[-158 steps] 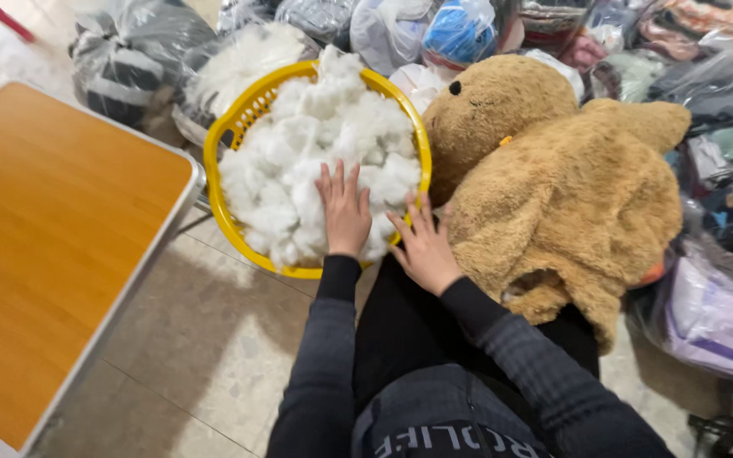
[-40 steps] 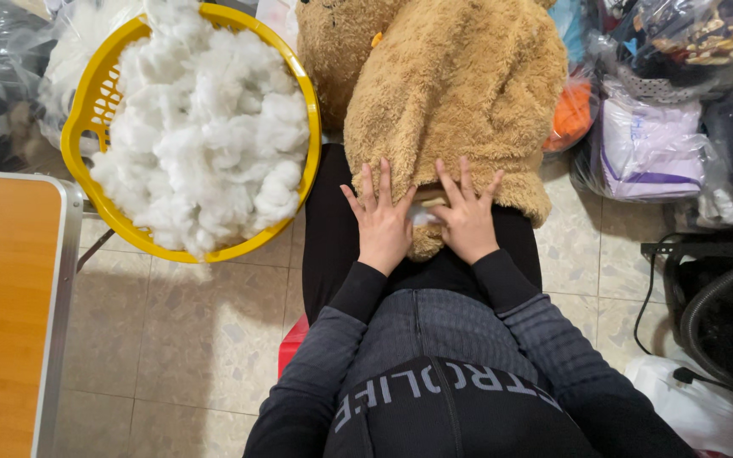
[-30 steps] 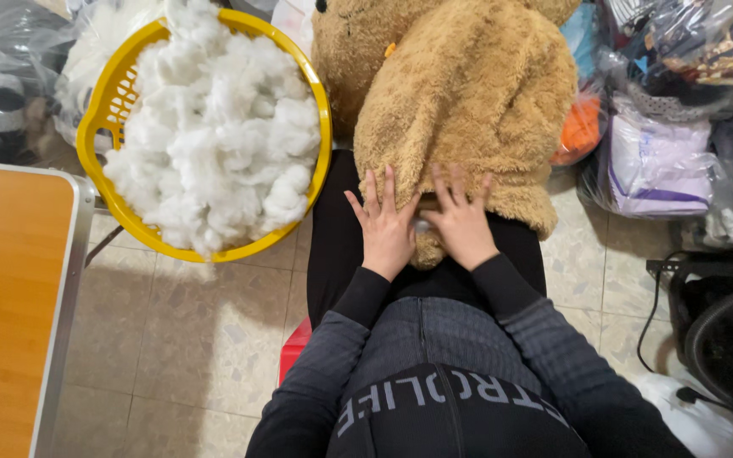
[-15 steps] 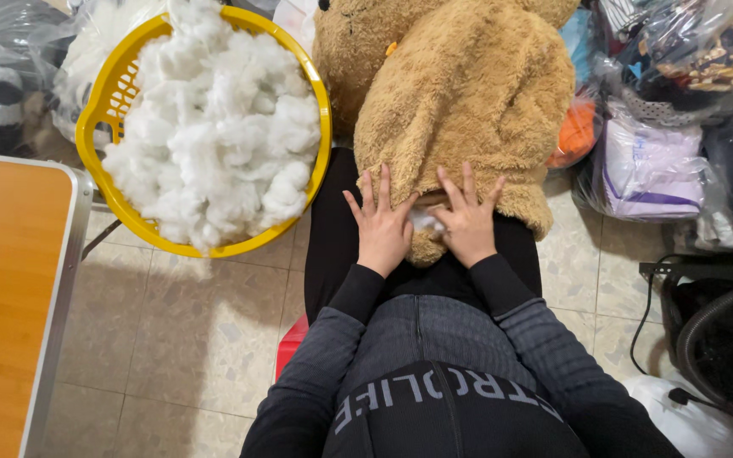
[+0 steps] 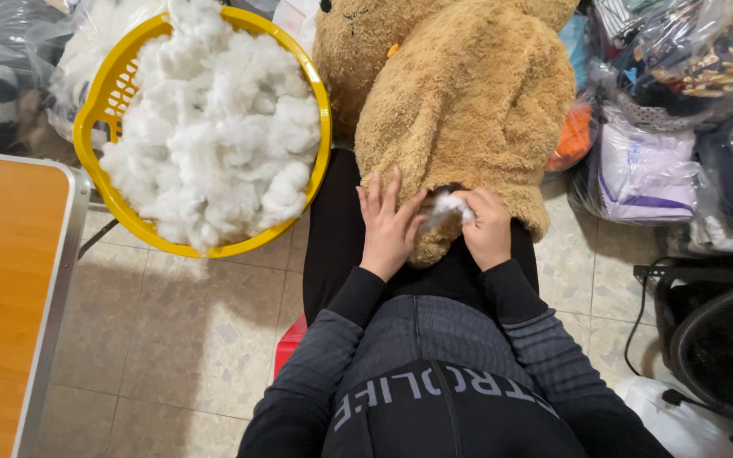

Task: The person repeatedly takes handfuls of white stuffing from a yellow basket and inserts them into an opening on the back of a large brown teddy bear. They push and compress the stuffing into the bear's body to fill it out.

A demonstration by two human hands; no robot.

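— Where is the plush bear (image 5: 460, 93)?
— Across the seated person's lap, tan and face down, its lower edge at the hands.
— And the hands?
— The right hand (image 5: 487, 229) is curled, pinching a tuft of white stuffing (image 5: 449, 204) at the bear's opening; the left hand (image 5: 386, 227) lies flat, fingers loose, against the fur.
— Nearby?
— A yellow basket (image 5: 311, 76) heaped with white stuffing, beside a wooden bench (image 5: 2, 288).

A large tan plush bear (image 5: 468, 102) is laid across the lap, a white stuffing tuft (image 5: 447, 206) seen at its lower opening.
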